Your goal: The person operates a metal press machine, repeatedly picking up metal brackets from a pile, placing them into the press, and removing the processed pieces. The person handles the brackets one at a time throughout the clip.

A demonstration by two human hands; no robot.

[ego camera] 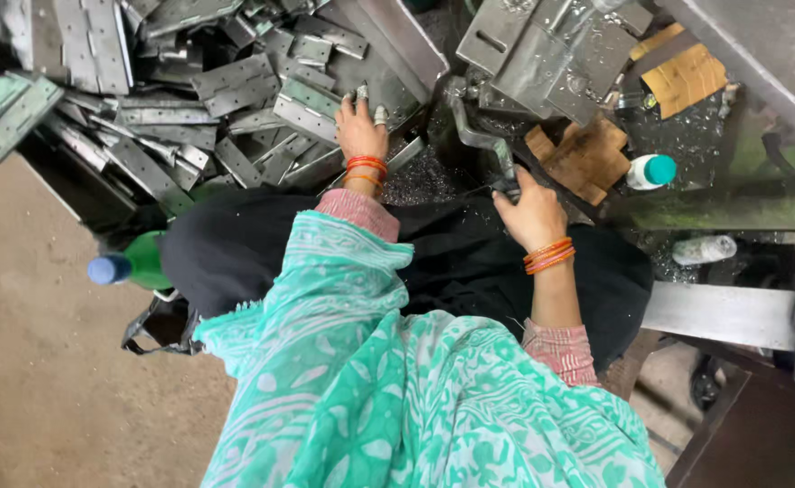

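A flat metal plate [307,117] in the heaped pile of plates [171,99] is touched by the left hand [361,131], fingers spread, not yet lifted, while the bent lever [479,136] is gripped by the closed right hand [531,212].

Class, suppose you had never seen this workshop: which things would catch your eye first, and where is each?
The heap of grey metal hinge plates fills the upper left, with the left hand resting on it. The right hand grips a metal lever at centre. A green bottle with a blue cap lies at left.
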